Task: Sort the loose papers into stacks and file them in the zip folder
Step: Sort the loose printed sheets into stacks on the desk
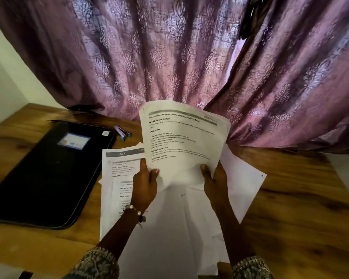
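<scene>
While left hand [144, 183] and right hand [214, 179] pinch the upright sheet [181, 141], zip folder [48, 174] lies left, nearer the left hand

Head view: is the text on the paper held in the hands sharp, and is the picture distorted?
Head view: headings on the held sheet are readable, the small lines blurred; wide-angle bending curves the curtain and table edges; the black zip folder lies dark, with little detail.

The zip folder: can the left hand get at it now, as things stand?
Probably not at once. The left hand grips the raised sheet together with the right hand. The folder lies uncovered beside it, so the way looks free once it lets go.
</scene>
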